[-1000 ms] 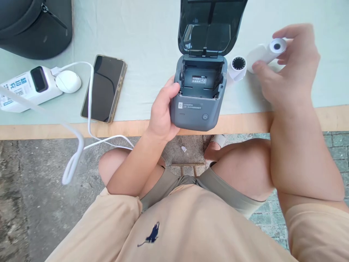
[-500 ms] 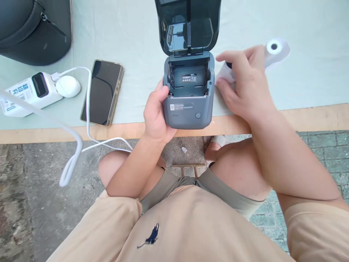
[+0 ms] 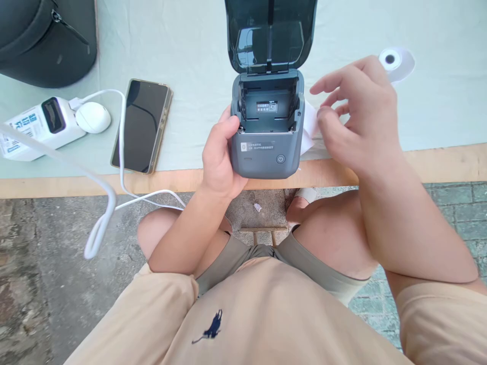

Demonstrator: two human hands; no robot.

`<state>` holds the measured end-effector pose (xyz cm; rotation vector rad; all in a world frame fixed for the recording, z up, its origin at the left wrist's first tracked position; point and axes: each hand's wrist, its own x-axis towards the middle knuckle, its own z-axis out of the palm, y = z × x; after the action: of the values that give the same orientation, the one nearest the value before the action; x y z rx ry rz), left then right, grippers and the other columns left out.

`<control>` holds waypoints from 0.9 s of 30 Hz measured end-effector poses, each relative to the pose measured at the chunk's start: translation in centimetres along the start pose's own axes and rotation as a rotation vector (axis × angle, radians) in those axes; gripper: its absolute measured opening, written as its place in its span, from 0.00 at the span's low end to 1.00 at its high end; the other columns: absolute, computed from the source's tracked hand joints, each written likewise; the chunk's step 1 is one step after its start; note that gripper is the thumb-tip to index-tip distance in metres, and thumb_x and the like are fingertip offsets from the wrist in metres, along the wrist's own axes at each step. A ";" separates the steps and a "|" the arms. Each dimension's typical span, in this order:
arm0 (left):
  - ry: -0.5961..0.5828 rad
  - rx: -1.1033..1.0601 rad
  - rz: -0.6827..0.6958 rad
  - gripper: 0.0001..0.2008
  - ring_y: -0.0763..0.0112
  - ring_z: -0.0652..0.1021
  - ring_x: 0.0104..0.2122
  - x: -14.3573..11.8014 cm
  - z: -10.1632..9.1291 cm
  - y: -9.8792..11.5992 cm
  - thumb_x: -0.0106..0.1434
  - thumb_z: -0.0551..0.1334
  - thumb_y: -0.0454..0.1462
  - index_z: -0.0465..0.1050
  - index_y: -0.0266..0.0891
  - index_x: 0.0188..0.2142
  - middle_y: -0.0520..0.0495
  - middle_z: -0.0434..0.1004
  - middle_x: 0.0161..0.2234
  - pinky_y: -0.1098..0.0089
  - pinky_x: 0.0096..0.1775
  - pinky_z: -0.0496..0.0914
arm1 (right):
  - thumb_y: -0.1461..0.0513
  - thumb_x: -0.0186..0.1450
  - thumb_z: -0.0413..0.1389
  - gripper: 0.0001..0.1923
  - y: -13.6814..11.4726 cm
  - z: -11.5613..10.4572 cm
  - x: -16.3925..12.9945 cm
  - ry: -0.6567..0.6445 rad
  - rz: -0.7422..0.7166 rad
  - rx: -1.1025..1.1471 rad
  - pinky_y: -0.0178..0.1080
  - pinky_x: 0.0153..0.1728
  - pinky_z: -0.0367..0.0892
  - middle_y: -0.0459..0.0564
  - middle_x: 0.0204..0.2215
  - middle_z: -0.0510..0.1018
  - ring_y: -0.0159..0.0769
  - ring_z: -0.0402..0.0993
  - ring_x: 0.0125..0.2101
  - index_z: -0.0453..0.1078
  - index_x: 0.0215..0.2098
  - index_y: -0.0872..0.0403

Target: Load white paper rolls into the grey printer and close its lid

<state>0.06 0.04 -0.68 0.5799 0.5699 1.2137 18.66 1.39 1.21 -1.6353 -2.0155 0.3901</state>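
A small dark grey label printer (image 3: 266, 147) is in my left hand (image 3: 220, 154), gripped along its left side near the table's front edge. Its tinted lid (image 3: 272, 40) stands raised, and the paper bay shows no roll inside. My right hand (image 3: 361, 111) hovers to the right of the printer, thumb and fingers apart, with nothing between them. Just behind the printer's right side lies a piece of white paper (image 3: 310, 126), partly hidden by the printer. Beyond my right hand, a white paper roll (image 3: 390, 60) rests on its backing of loose paper.
To the left lies a phone (image 3: 141, 125) with a white cable (image 3: 122, 137) across it. A white power strip (image 3: 41, 126) with a round plug (image 3: 93, 118) sits farther left. Behind them stands a black zippered bag (image 3: 45, 45). The table's wooden edge (image 3: 178, 181) runs in front.
My right hand has let go of the white paper and moved slightly right, its fingers spreading. The printer in my left hand has shifted a little to the right.
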 end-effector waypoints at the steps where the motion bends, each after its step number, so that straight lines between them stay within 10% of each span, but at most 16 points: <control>1: 0.001 0.001 -0.005 0.11 0.64 0.77 0.42 0.0 0.0 0.0 0.61 0.50 0.40 0.69 0.43 0.38 0.49 0.76 0.34 0.61 0.51 0.68 | 0.62 0.61 0.49 0.13 -0.3 -0.2 -0.3 -0.021 -0.003 -0.019 0.34 0.33 0.67 0.48 0.43 0.63 0.26 0.68 0.38 0.63 0.45 0.48; 6: 0.038 -0.012 0.006 0.12 0.64 0.76 0.42 0.2 -0.3 0.0 0.60 0.49 0.43 0.68 0.43 0.31 0.50 0.75 0.33 0.63 0.49 0.70 | 0.51 0.55 0.56 0.31 -0.9 -0.5 -1.1 -0.193 -0.001 -0.091 0.40 0.40 0.68 0.52 0.45 0.65 0.39 0.64 0.49 0.54 0.54 0.47; 14: 0.122 0.066 0.024 0.13 0.66 0.76 0.42 0.3 -0.3 0.0 0.59 0.48 0.44 0.70 0.44 0.33 0.51 0.76 0.34 0.65 0.51 0.70 | 0.59 0.52 0.60 0.40 -1.3 -0.4 -0.7 -0.216 0.153 0.041 0.32 0.27 0.63 0.47 0.38 0.70 0.22 0.65 0.24 0.44 0.57 0.45; 22: 0.082 0.082 0.035 0.17 0.61 0.74 0.46 0.0 0.2 0.2 0.61 0.47 0.42 0.69 0.47 0.44 0.51 0.77 0.36 0.57 0.53 0.66 | 0.62 0.48 0.60 0.34 -1.2 -0.6 -0.9 -0.232 0.090 -0.041 0.33 0.24 0.60 0.45 0.35 0.72 0.28 0.67 0.26 0.54 0.51 0.49; 27: 0.041 -0.003 0.040 0.14 0.59 0.71 0.52 0.0 0.2 -0.1 0.61 0.48 0.40 0.68 0.45 0.42 0.49 0.77 0.34 0.54 0.55 0.64 | 0.64 0.53 0.57 0.23 -0.7 -1.3 -0.3 0.046 0.082 0.200 0.31 0.26 0.58 0.44 0.33 0.70 0.23 0.64 0.28 0.57 0.47 0.50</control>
<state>0.21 -0.04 -0.58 0.5670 0.5932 1.2668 18.85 0.77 2.63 -1.5909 -1.8167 0.5592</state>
